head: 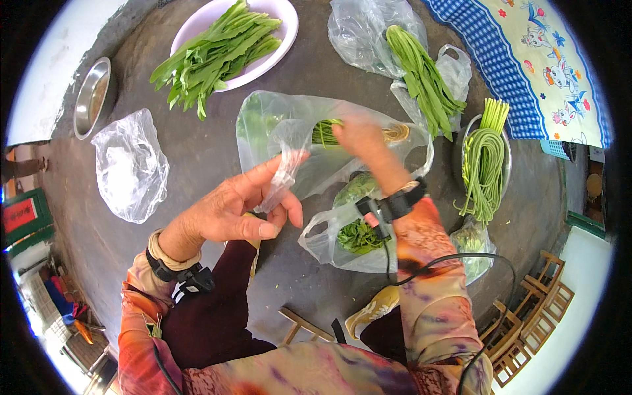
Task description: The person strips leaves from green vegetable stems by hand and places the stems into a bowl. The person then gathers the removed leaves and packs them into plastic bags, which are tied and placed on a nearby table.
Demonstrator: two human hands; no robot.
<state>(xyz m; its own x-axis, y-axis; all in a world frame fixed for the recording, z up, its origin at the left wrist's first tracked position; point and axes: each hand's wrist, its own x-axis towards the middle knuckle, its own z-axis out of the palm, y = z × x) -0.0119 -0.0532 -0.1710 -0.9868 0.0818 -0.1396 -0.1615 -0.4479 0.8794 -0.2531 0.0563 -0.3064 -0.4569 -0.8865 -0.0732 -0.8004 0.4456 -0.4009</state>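
Observation:
A clear plastic bag [266, 123] with leafy greens inside lies on the dark floor in front of me. One of its handles hangs over the fingers of my left hand [247, 202], which holds it up by that loop. My right hand [358, 136], blurred, is at the bag's mouth, its fingertips beside a bundle of thin green stems [325, 133]; I cannot tell whether it grips them. A tan coil-like thing [397, 132] shows just beyond that hand. Below my right forearm, a second plastic bag [321, 237] holds dark leafy greens [360, 234].
A pale basin [291, 29] carries long leafy lettuce [222, 54]. To the right, more lettuce [424, 79] lies on plastic bags, and garlic stems [484, 163] rest on a metal bowl. At left are an empty bag [129, 168] and a metal bowl [94, 98]. Wooden chairs [533, 316] stand lower right.

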